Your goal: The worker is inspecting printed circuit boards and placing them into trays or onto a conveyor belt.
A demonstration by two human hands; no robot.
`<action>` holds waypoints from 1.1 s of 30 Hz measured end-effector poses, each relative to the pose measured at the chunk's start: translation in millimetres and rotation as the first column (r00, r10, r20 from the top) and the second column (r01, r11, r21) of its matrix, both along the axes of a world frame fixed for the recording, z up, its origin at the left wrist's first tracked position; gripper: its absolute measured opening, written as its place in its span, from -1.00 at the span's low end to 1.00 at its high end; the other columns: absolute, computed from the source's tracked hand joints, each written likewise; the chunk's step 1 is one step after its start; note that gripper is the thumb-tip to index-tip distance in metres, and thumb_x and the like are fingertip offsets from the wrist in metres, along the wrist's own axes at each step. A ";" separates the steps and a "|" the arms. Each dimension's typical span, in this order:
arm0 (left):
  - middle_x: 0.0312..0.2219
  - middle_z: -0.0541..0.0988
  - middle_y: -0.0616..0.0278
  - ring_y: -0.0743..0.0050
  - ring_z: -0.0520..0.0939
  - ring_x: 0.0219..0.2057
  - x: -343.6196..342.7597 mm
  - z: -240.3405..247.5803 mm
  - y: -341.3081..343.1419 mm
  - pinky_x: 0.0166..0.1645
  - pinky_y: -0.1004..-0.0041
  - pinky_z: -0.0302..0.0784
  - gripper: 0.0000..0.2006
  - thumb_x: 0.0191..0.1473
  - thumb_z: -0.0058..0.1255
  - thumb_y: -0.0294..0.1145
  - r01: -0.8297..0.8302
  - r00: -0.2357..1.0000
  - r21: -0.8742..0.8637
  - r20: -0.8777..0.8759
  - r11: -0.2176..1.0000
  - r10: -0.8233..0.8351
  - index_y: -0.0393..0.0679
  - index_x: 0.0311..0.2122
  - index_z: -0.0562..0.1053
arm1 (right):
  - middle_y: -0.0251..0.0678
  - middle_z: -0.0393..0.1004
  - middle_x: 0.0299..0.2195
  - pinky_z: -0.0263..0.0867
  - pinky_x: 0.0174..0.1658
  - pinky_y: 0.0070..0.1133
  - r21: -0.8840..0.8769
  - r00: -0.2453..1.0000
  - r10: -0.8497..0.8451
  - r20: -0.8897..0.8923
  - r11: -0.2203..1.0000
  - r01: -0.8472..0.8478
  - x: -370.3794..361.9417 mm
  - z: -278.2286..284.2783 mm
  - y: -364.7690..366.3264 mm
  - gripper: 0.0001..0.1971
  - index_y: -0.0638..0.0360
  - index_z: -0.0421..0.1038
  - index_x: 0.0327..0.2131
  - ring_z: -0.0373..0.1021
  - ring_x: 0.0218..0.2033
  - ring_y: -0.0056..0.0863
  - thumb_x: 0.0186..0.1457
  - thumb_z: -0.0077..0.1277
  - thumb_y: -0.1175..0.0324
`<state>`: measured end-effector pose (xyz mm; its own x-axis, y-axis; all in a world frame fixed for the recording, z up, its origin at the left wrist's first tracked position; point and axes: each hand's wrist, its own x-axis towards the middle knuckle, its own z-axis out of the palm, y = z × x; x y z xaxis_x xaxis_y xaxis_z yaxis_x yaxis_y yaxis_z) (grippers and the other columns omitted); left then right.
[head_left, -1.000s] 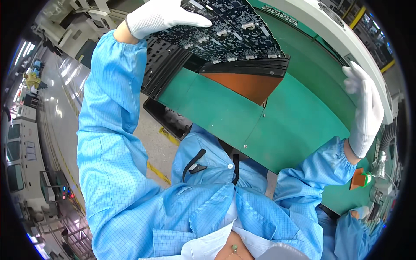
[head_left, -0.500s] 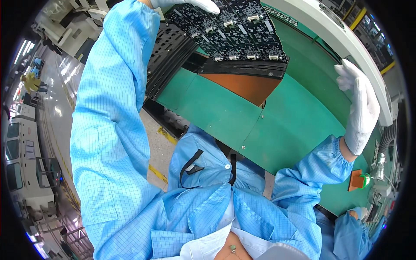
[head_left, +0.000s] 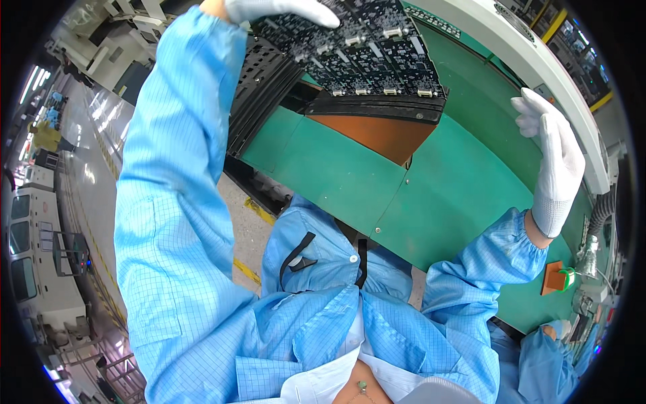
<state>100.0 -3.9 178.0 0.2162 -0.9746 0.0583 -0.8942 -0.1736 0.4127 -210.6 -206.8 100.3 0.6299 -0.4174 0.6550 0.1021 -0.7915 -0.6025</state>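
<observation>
My left hand (head_left: 282, 9), in a white glove, is at the top edge of the picture, with much of it cut off. One outstretched digit lies across the face of a black circuit board panel (head_left: 377, 60), and the hand appears to grip the panel. Small components and rows of white connectors cover the board. Its lower edge meets a black slotted rack (head_left: 377, 106) with an orange-brown side. My right hand (head_left: 557, 158), also gloved in white, is raised at the right, beside a curved white machine frame. Its fingers are extended and it holds nothing.
A green worktop (head_left: 377, 182) spans the middle. More black ribbed rack wall (head_left: 259, 101) stands left of the board. At the right are an orange-brown block (head_left: 554, 277) with a green roll and a grey hose (head_left: 601, 215). Another person's blue sleeve (head_left: 548, 363) shows at lower right.
My left hand and the circuit board have shifted slightly downward together. My right hand has moved a little up and to the left, still with nothing in it.
</observation>
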 end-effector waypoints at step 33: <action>-0.38 0.62 0.23 0.62 0.58 -0.40 -158.3 -141.7 123.5 -0.27 0.59 0.49 -0.78 -0.11 0.23 -0.53 -0.767 0.625 -0.468 -0.699 0.439 0.348 -0.30 -0.27 0.56 | -0.25 0.40 -0.56 0.29 -0.40 -0.62 -0.310 0.970 0.239 -0.039 0.920 -0.239 92.1 -55.5 57.9 -0.89 0.29 0.44 -0.43 0.35 -0.54 -0.46 0.02 0.02 0.43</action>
<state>-58.3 119.6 36.3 0.8913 -0.3038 0.3366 -0.3665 -0.0455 0.9293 -118.5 -148.9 44.8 0.6858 -0.0305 0.7272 0.3113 -0.8908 -0.3309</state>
